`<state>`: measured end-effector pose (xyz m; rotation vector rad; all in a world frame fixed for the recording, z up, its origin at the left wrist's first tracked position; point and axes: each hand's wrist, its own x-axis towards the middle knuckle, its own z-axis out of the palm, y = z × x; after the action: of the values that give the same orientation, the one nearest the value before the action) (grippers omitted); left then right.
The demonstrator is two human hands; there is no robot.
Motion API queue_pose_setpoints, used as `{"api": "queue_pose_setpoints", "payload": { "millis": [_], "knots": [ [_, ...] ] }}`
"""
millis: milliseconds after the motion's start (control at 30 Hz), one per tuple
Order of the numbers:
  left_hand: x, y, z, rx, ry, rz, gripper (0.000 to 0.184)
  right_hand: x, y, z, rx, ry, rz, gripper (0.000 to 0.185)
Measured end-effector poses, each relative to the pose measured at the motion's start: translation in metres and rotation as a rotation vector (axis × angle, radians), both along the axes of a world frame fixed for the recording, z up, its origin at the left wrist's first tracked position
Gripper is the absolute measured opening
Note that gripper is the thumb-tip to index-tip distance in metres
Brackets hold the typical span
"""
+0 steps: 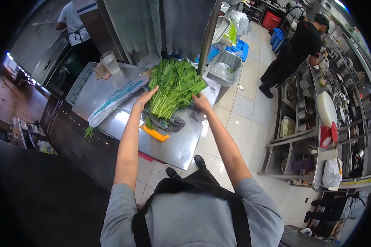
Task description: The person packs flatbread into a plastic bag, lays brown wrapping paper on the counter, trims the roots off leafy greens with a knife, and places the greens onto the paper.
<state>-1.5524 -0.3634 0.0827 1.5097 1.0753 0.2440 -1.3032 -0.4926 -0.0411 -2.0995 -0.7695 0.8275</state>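
A large bunch of leafy greens (173, 88) lies on the metal table (169, 152), its pale stems pointing toward me. My left hand (146, 98) presses against its left side, the thumb along the stems. On the opposite side my right hand (200, 102) grips the edge of the bunch, with some fingers hidden by leaves. Below the stems is a crumpled dark plastic bag (173, 124). An orange handle (154, 133), perhaps a knife's, rests nearer me; its other end is covered. Left of the greens stretches a long white plastic wrapper (116, 101), with green tips poking out at its lower end.
A clear plastic container (110, 63) and a brown cloth (102, 72) sit at the table's back left. A lined grey bin (225, 68) stands beyond its right side. A co-worker in black (303, 51) works at the shelving on the right.
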Motion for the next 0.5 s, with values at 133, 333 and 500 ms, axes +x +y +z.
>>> {"api": "queue_pose_setpoints", "payload": {
  "millis": [133,333,500],
  "knots": [
    [0.018,0.01,-0.004,-0.007,0.141,-0.1,0.107,-0.023,0.004,0.028,0.132,-0.203,-0.036,0.043],
    [0.043,-0.016,0.029,-0.123,0.009,-0.027,0.104,-0.035,0.025,0.028,0.622,1.073,-0.203,0.06],
    [0.054,-0.021,0.041,-0.228,0.007,0.074,0.091,-0.03,0.036,0.032,0.589,1.304,-0.193,0.071]
  ]
}}
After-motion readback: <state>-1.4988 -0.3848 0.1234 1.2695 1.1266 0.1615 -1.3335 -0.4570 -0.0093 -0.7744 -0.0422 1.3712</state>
